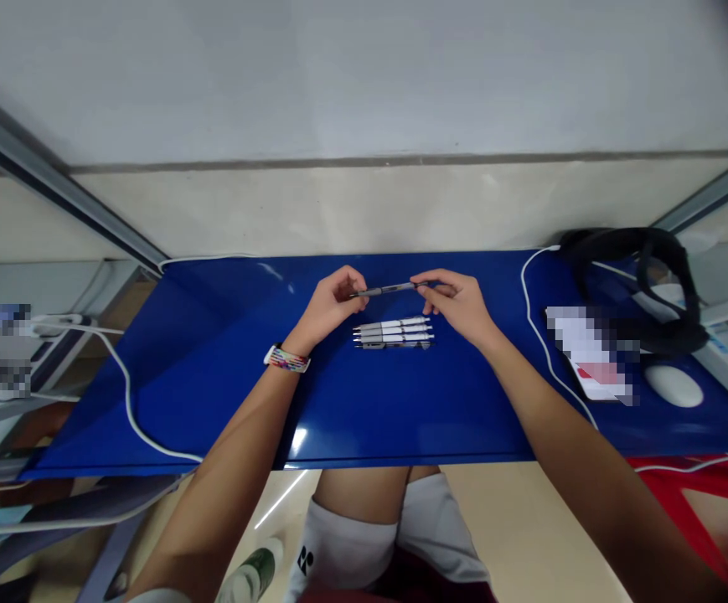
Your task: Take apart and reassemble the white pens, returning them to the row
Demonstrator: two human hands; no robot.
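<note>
Blue and glossy, the tabletop (414,406) stretches beneath both bare hands, which meet across a single grey pen (392,289) held just above the surface, near the far middle. The left hand (337,301) pinches its left end between thumb and fingers, while the right hand (459,306) grips the opposite end the same way, so the pen spans the gap nearly level, its right end slightly higher in view. Just nearer the person, a stack of white-and-grey pens (394,332) lies side by side on the table, tips pointing left. A multicoloured watch band (291,360) circles the left wrist. Over on the right, a white cable (529,306) curves along the blue surface, with a white computer mouse (673,385) beyond it, near a black strap (690,293).
</note>
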